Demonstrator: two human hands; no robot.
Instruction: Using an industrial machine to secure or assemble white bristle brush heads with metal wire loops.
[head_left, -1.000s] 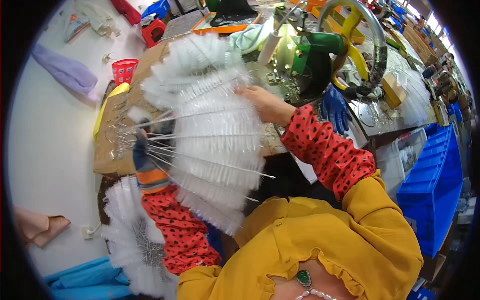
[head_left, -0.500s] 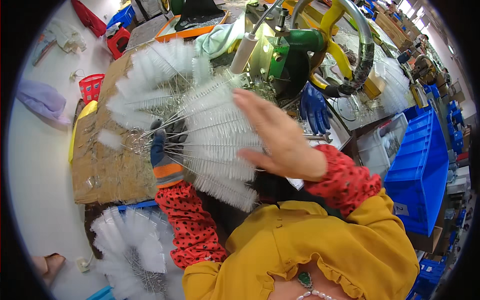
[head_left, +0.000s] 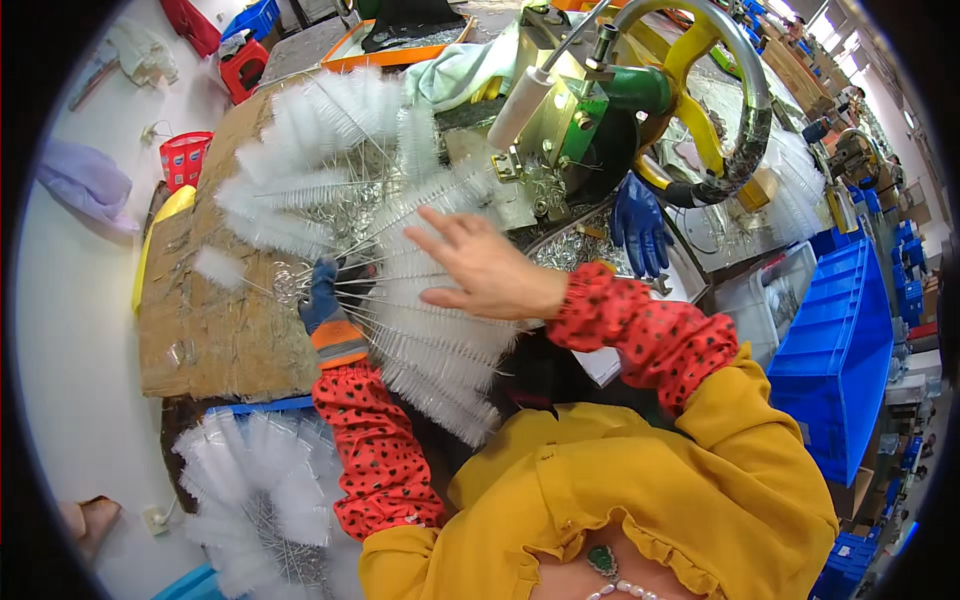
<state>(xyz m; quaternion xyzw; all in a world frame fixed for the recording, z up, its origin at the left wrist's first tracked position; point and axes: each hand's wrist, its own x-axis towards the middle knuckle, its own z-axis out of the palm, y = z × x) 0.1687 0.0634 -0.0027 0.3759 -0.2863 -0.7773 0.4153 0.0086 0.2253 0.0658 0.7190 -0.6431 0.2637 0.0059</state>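
Brush pile nr L hand

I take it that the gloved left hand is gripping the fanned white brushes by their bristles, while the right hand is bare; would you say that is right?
Not quite: the head view shows the gloved left hand gripping the fanned white brushes by their wire stems, not by their bristles. The right hand is indeed bare.

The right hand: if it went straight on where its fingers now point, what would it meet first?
Probably the white brushes fanned from the left hand: the right hand overlaps them in view, but whether it touches them is unclear.
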